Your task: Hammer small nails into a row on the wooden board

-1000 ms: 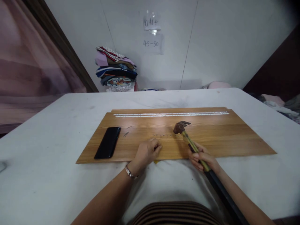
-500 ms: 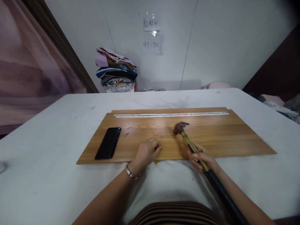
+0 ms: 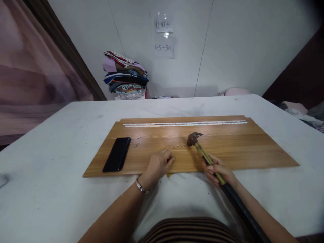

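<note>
In my right hand (image 3: 217, 170) is a claw hammer (image 3: 202, 152), my fingers wrapped around its yellow and black handle. The rusty hammer head is low over the wooden board (image 3: 243, 145), at the right end of a row of small nail heads (image 3: 177, 146); whether it touches one I cannot tell. My left hand (image 3: 160, 163) rests closed on the board's near part, just below that row. Its curled fingers hide whatever might be inside. A few loose nails (image 3: 137, 145) lie farther left on the board.
A black phone (image 3: 116, 154) lies on the board's left side. Two white measuring strips (image 3: 184, 124) run along its far side. The board lies on a white-covered table (image 3: 50, 152). Behind the table stand folded clothes (image 3: 126, 76) and a wall with paper notes (image 3: 164, 47).
The hammer head has tilted very slightly, its claw a little lower and to the left. My left hand has stayed where it was.
</note>
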The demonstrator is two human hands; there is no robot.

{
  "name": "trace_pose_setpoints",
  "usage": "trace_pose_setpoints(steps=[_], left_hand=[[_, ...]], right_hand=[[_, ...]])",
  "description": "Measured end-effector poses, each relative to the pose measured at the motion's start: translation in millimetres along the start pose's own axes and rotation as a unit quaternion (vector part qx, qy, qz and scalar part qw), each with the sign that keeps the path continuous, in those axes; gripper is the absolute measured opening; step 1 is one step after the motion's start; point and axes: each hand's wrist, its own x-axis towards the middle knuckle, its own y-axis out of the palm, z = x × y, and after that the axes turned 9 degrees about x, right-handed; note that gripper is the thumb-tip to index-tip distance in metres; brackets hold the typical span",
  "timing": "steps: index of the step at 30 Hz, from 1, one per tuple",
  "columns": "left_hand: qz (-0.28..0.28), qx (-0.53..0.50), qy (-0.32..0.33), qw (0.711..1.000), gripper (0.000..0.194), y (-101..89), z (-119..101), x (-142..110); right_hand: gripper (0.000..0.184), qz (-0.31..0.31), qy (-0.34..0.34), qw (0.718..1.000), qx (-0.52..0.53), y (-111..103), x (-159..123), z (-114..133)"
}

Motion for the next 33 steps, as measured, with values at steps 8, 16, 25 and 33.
trace_pose_setpoints(steps=[8, 16, 25, 33], left_hand=[[-0.002, 0.001, 0.0, 1.0, 0.01, -0.2, -0.2, -0.6], [-0.011, 0.002, 0.003, 1.0, 0.012, 2.4, 1.7, -0.3], [-0.008, 0.0, 0.0, 1.0, 0.009, 2.3, 2.1, -0.5], [-0.01, -0.004, 0.0, 1.0, 0.009, 1.3, 1.2, -0.6]], right_hand=[[0.032, 0.004, -0.008, 1.0, 0.004, -0.9, -3.9, 0.1], [0.023, 0.002, 0.001, 1.0, 0.016, -0.7, -0.5, 0.5], [0.028, 0.002, -0.007, 1.0, 0.011, -2.2, -2.2, -2.2], [0.026, 0.002, -0.004, 1.0, 0.016, -2.7, -1.5, -1.1]])
